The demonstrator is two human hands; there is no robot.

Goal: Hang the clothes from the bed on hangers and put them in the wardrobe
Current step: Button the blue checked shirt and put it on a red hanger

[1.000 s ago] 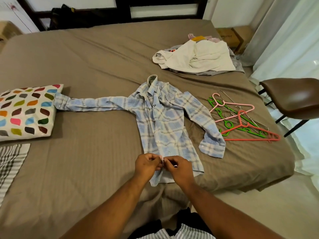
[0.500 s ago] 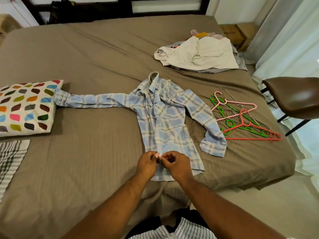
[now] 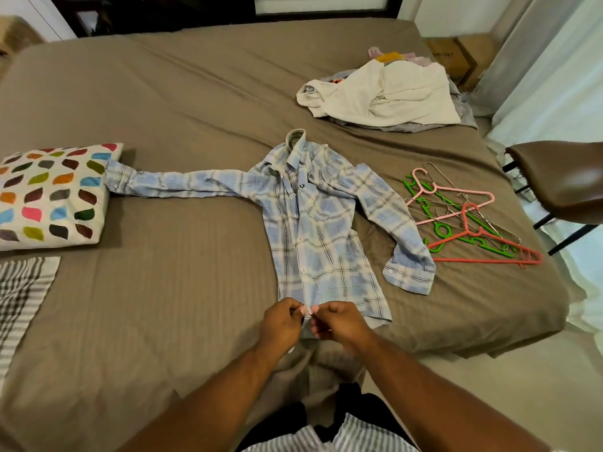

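Observation:
A light blue plaid shirt (image 3: pixel 313 230) lies flat on the brown bed (image 3: pixel 182 288), collar away from me, one sleeve stretched left to the pillow. My left hand (image 3: pixel 282 322) and my right hand (image 3: pixel 339 322) meet at the shirt's bottom hem and pinch its front placket between fingertips. A heap of pink, green and wire hangers (image 3: pixel 463 216) lies to the right of the shirt. A pile of clothes topped by a white garment (image 3: pixel 388 93) sits at the far right of the bed.
A spotted pillow (image 3: pixel 52 197) and a striped cloth (image 3: pixel 19 288) lie at the left. A brown chair (image 3: pixel 561 181) stands right of the bed, a cardboard box (image 3: pixel 460 53) behind the pile. Bare floor (image 3: pixel 489 386) lies at lower right.
Both hands stay pinched on the shirt's lower placket, with only small finger movements. The camera has shifted slightly.

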